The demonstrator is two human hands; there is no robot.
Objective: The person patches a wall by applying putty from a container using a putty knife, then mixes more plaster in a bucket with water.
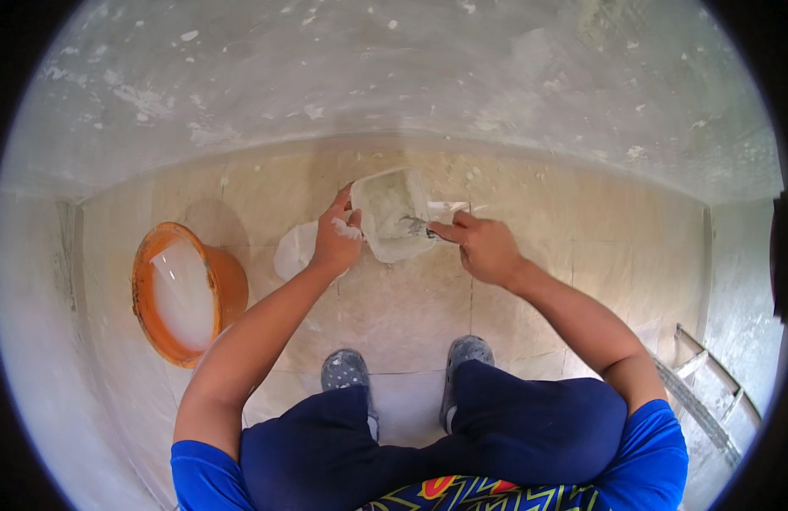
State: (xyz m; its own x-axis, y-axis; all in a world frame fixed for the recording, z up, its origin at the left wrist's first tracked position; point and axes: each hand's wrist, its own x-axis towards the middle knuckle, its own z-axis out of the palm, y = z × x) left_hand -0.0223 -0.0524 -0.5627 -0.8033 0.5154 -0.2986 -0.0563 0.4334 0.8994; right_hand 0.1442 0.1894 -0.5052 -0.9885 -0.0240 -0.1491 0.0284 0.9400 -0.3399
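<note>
Nearest, at the lower edge: blue sleeves, dark trousers over bent knees [496, 426], two grey spattered shoes [347, 370] planted on beige floor tiles [411, 307]. Further out, both forearms reaching forward from either side. Left hand [336, 238] clamped on the near-left rim of a small square whitish tub [394, 213], thumb over the edge, fingers [341, 204] curled round the wall, smeared white. Tub tilted, resting on the tiles between the two hands, grey-white paste inside. Right hand [483, 249] closed round the handle of a small trowel [415, 226], blade dipped into the paste at the tub's right side. Just left of the tub, behind the left hand, a crumpled whitish plastic bag [293, 249]. Well to the left, an orange bucket [224, 281] holding milky liquid. At far right, metal rails [709, 409] lying on the floor. Farthest, a rough grey plastered wall [394, 77], flecked with white.
</note>
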